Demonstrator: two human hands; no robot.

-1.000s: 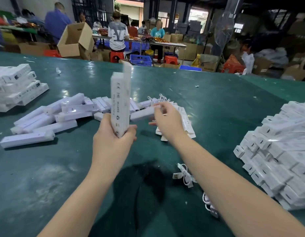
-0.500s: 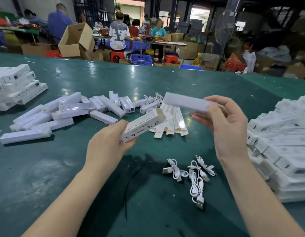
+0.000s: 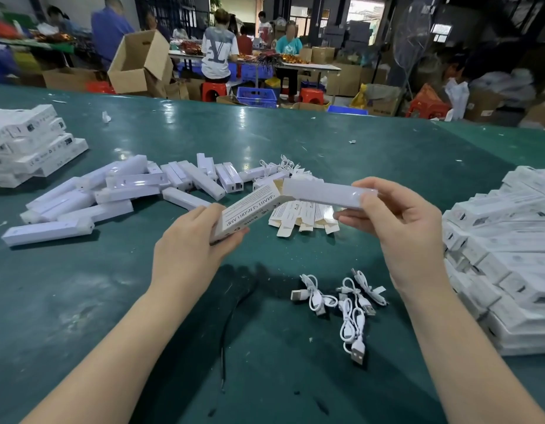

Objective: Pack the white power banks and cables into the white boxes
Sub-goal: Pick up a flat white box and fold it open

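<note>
My left hand (image 3: 191, 240) grips a white box (image 3: 249, 209) by its lower end, its open flap end tilted up to the right. My right hand (image 3: 396, 221) holds a long white power bank (image 3: 326, 192) between thumb and fingers. The power bank's left tip sits at the box's open mouth. Loose white power banks (image 3: 121, 194) lie scattered on the green table at the left. Several coiled white cables (image 3: 347, 301) lie in front of my right hand. Flat unfolded boxes (image 3: 304, 215) fan out under the held items.
A stack of filled white boxes (image 3: 29, 145) stands at the far left. A large heap of white boxes (image 3: 503, 249) lies along the right edge. A thin black cord (image 3: 231, 325) lies on the green table (image 3: 387, 154). People work at tables beyond the far edge.
My right hand lifted a power bank from the pile and brought it left to the box. My left hand tipped the box from upright to slanted, its open end now meeting the power bank.
</note>
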